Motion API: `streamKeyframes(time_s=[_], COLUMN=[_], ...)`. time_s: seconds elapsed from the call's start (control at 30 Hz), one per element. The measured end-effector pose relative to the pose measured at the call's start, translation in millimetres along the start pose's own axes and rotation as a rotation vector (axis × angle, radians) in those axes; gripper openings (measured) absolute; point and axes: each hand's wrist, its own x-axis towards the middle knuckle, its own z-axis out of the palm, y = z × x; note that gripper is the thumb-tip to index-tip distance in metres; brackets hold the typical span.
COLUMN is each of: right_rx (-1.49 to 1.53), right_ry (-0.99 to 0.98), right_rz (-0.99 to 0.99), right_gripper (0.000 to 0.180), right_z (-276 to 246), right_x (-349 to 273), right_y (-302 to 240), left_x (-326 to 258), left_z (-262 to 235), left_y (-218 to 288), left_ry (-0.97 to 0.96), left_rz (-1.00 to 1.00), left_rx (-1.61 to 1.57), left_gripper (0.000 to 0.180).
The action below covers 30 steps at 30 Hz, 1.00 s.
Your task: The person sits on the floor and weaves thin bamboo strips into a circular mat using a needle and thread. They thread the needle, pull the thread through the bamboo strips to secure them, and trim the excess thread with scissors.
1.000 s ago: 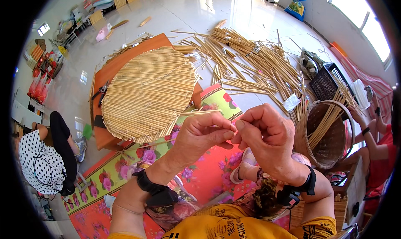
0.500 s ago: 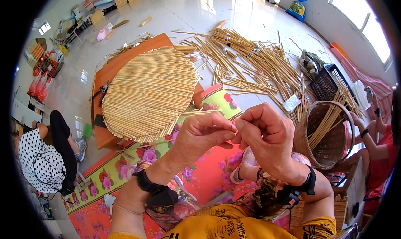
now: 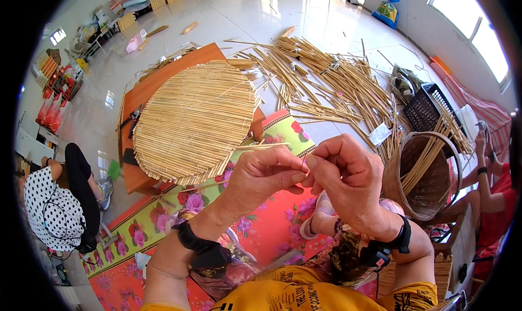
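Note:
My left hand [image 3: 270, 171] and my right hand [image 3: 350, 175] meet in front of me, thumbs and forefingers pinched together. A thin reddish thread [image 3: 303, 160] barely shows between their fingertips; most of it is hidden by the fingers. Beyond my left hand, a round mat of straw-coloured stalks [image 3: 193, 121] lies on a brown wooden table [image 3: 204, 54]. Several loose stalks [image 3: 261, 146] stick out past the mat's near right edge, behind my left hand. Dark bands with small boxes circle both my wrists.
Many cut stalks [image 3: 326, 77] lie spread on the tiled floor [image 3: 239, 17]. A wicker basket [image 3: 394, 170] holding stalks and a black crate [image 3: 421, 107] stand at right. Red floral cloth [image 3: 272, 224] spreads below. One person [image 3: 60, 208] sits at left, another [image 3: 495, 194] at right.
My two hands keep their pinch and have hardly moved. At the far right, the other person's hand has risen away from the basket's rim.

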Motion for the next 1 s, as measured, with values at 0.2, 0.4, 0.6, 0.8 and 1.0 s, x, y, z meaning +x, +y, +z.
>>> streamKeyframes(time_s=[0.2,0.4,0.6,0.8,1.0], right_rx=[0.044,0.062,0.051,0.073,0.052], right_ry=[0.005,0.009,0.007,0.014,0.016], right_rz=[0.026,0.036,0.025,0.042,0.040], right_gripper=[0.006,0.005,0.004,0.004,0.010], right_z=[0.5,0.4,0.1,1.2,1.5], right_x=[-0.1,-0.1,0.0,0.9,0.4], right_y=[-3.0,-2.9,0.4,-2.3,-0.7], left_x=[0.6,0.5,0.4,-0.9,-1.3], left_z=[-0.8,-0.9,-1.2,-2.3,-2.6], left_y=[-0.9,-1.7,-2.2,-1.5,-2.3], left_ry=[-0.006,0.003,-0.001,0.011,0.025], left_rz=[0.015,0.004,0.009,-0.013,-0.013], left_rx=[0.024,0.012,0.012,0.024,0.008], left_gripper=[0.012,0.014,0.015,0.015,0.014])
